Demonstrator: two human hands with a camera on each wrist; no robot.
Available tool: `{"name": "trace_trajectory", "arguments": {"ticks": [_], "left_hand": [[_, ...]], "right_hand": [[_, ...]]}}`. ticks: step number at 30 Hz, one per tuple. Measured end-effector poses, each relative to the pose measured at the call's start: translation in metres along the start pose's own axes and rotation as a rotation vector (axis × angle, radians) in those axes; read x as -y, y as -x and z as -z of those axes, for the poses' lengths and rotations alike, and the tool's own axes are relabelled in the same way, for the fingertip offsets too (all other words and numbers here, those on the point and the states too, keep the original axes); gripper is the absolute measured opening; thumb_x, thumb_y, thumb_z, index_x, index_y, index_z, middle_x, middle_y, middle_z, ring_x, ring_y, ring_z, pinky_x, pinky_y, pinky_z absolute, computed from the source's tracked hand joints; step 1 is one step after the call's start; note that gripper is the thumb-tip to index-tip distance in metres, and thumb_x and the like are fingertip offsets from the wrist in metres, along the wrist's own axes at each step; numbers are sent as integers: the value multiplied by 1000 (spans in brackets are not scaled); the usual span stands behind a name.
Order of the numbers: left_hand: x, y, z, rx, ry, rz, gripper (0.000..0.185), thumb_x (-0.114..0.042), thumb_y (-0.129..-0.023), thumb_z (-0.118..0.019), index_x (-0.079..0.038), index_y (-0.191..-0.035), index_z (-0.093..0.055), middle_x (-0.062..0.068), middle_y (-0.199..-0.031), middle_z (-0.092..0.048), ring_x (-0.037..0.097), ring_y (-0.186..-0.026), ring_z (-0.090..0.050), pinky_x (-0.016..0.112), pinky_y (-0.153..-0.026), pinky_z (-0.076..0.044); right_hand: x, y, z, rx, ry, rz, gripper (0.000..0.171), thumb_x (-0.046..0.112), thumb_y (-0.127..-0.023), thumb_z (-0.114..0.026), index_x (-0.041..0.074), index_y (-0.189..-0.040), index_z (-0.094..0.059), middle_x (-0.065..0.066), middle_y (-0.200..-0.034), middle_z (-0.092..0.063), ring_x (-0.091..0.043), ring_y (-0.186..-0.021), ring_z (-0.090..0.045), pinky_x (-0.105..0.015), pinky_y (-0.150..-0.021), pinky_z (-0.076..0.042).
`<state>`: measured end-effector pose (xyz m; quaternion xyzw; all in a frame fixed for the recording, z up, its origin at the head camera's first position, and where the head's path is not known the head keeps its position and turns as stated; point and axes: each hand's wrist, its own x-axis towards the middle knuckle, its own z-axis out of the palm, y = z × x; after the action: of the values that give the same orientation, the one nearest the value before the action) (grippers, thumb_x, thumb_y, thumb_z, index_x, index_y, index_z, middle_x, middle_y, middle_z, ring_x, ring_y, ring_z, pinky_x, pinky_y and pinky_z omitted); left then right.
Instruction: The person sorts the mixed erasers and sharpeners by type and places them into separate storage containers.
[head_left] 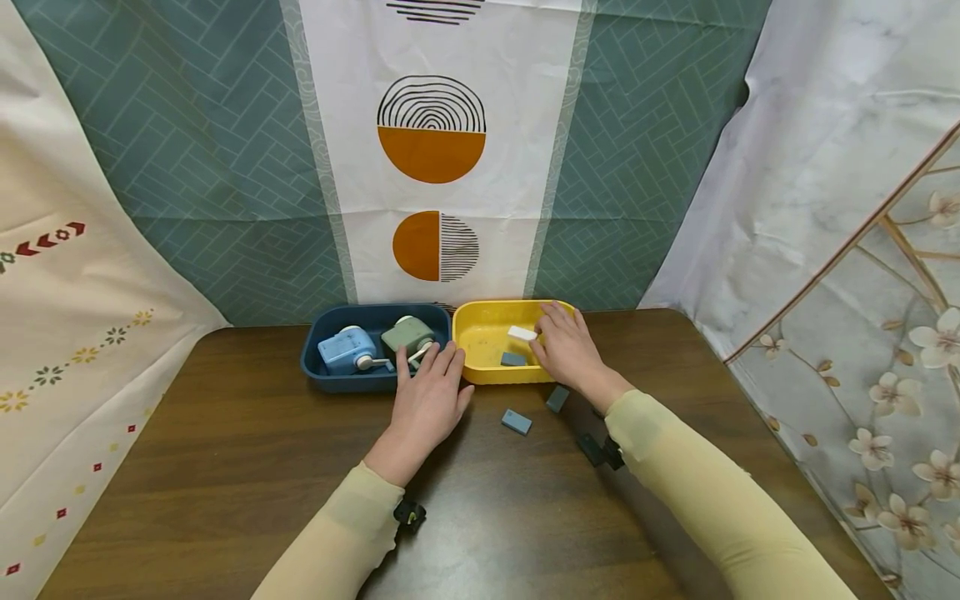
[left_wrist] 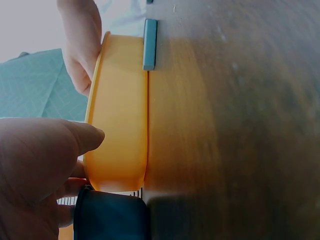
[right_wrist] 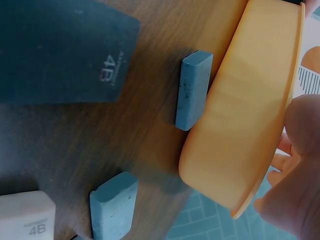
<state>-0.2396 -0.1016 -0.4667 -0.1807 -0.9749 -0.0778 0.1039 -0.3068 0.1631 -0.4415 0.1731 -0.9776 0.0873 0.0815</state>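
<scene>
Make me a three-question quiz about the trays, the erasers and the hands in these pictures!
1. Where is the white eraser?
A. In the yellow tray
B. In the blue tray
C. On the table

2. How many blue erasers lie on the table outside the trays, in the head view?
A. None
B. Two
C. Five

3. How is the left hand?
A. Gripping an eraser
B. Lying with straight fingers at the blue tray's front rim
C. Raised off the table

Answers: 1 A, it lies inside the yellow tray by the right hand. 2 B, one and another lie before the yellow tray. 3 B, its fingers are spread and hold nothing.
</scene>
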Motion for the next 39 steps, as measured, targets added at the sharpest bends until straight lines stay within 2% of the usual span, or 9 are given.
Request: {"name": "trace_trajectory", "arguments": {"ticks": [8,16,23,27,39], "left_hand": [[-1,0,0,-3,9,-2,69,-44,-109,-71,-10,-166,-52,11,-173,-44,38,-160,-40,77,-129,-5],[0,2,-2,-36,-1,-20,66,-43,-109,-71,-10,-164,-54,11,-171,-48,37,-159,-42,78,-128,-9],[1,2,-3,-29,-4,-19,66,-43,-109,-70,-10,-164,-54,11,-172,-47,37,-159,-42,77,-128,-8],[0,2,-2,-37,-8,-20,67,-44,-109,-71,-10,-164,-54,11,-171,-48,38,-158,-42,77,-128,-10],[1,3,0,-61,-4,-31,67,-43,-108,-73,-8,-162,-56,12,-169,-51,39,-157,-45,79,-127,-12]], "right_hand": [[1,-4,1,30,-1,-21,23,25,-115,-59,4,-122,-63,-22,-174,-38,-38,-166,-25,-65,-133,-15],[3,-6,1,60,-5,-28,22,25,-116,-58,4,-122,-62,-23,-175,-35,-40,-166,-23,-65,-134,-12],[6,-6,4,79,-22,-42,39,28,-115,-61,-1,-141,-65,-22,-177,-32,-40,-167,-21,-64,-134,-11],[6,-5,3,61,-2,-24,45,31,-114,-62,0,-147,-63,-21,-177,-33,-39,-167,-22,-64,-133,-13],[9,6,4,-31,8,59,47,33,-113,-64,0,-147,-64,-22,-175,-36,-40,-165,-27,-68,-132,-15]]}}
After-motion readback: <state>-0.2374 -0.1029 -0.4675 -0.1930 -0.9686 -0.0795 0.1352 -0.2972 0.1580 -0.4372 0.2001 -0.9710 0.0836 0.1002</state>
